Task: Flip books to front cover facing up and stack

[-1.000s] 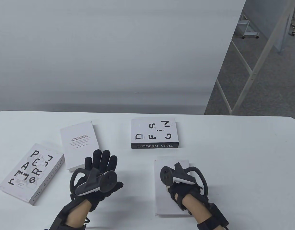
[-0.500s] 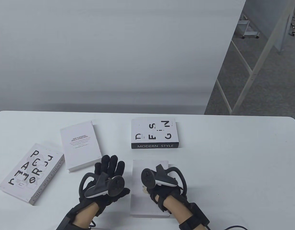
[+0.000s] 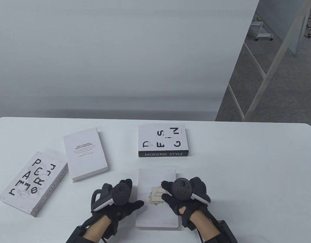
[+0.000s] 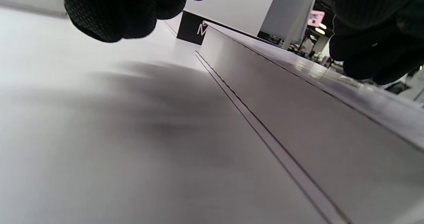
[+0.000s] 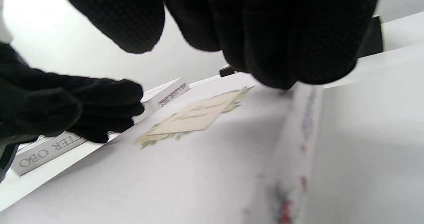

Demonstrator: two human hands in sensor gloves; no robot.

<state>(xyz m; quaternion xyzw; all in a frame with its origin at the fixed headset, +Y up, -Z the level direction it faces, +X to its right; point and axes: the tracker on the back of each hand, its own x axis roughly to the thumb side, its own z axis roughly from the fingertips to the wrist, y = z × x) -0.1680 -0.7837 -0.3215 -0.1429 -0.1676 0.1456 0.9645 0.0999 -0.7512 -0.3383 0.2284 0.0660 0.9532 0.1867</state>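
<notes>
The floral-label book [image 3: 156,200] lies flat near the table's front edge, about mid-width, cover w/ the cream label facing up. Label reads "Floral…" in table view; blurred in right wrist view [image 5: 195,116].

Right hand [image 3: 187,197] sits on the book's right side: thumb on the top cover just beside the label, fingers curled down over the right edge. In right wrist view the fingertips [image 5: 281,52] wrap that edge, so it grips the book.

Left hand [image 3: 117,200] is at the book's left edge, thumb tip touching or just beside that edge, fingers curled toward the table [image 3: 246,164]. Left wrist view shows the book's side [image 4: 298,118] close by, w/ fingers [image 4: 112,12] hanging above the tabletop, apart from it. Can't tell if this hand actually holds the book; looks loosely curled, not clamped.

Just behind, toward the far edge, the "MODERN STYLE" book [image 3: 163,141] lies flat, lettered cover up, black spine facing the front. Left of it, a plain white book [image 3: 85,154] w/ small text lines up, lies tilted, well apart from the hands. Near the table's left edge, a book w/ big scattered black letters [image 3: 34,183] lies at an angle, spine lettering toward the front-right. All four books are separate, none stacked.
</notes>
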